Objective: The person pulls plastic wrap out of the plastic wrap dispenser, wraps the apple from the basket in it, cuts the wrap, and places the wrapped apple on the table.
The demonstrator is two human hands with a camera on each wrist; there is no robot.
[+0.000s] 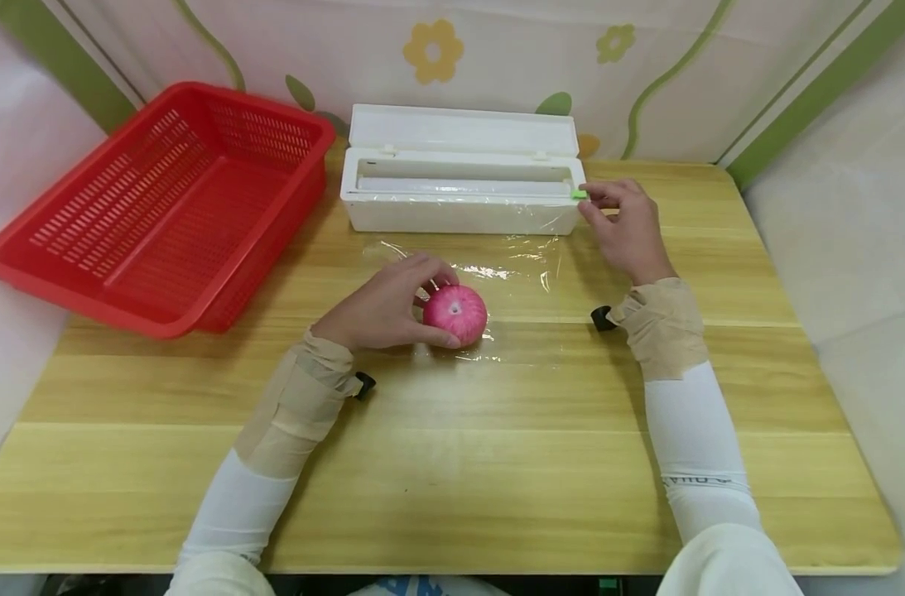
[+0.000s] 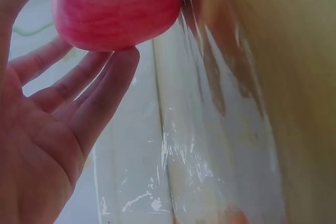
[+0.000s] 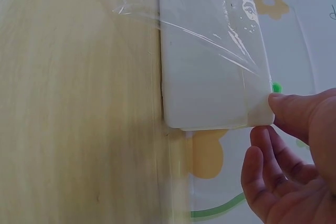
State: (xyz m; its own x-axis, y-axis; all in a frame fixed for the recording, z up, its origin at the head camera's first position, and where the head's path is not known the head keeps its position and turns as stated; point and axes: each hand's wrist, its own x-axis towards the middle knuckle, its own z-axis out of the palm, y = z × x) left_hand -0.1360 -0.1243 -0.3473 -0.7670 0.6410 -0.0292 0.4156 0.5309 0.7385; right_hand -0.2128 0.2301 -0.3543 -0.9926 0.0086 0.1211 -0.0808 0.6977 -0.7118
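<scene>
My left hand [image 1: 392, 308] holds a round, streaky pink fruit [image 1: 455, 315], thumb on the near side and fingers curled behind it. The left wrist view shows fingertips under the fruit's smooth pink side [image 2: 118, 9]. Beneath it, clear cling film [image 1: 489, 271] stretches over the table from a white film dispenser [image 1: 459, 217] whose lid is raised. At the dispenser's right end, my right hand [image 1: 631, 232] pinches a small green cutter slider [image 1: 579, 194]. In the right wrist view, the thumb touches the corner beside the green slider [image 3: 276, 87]; the index finger is hidden.
A red slatted plastic basket [image 1: 228, 310] stands at the back left of the wooden table [image 1: 459, 488]. Behind the dispenser hangs a white cloth [image 1: 512, 58] printed with flowers. The film roll [image 1: 459, 186] lies inside the dispenser.
</scene>
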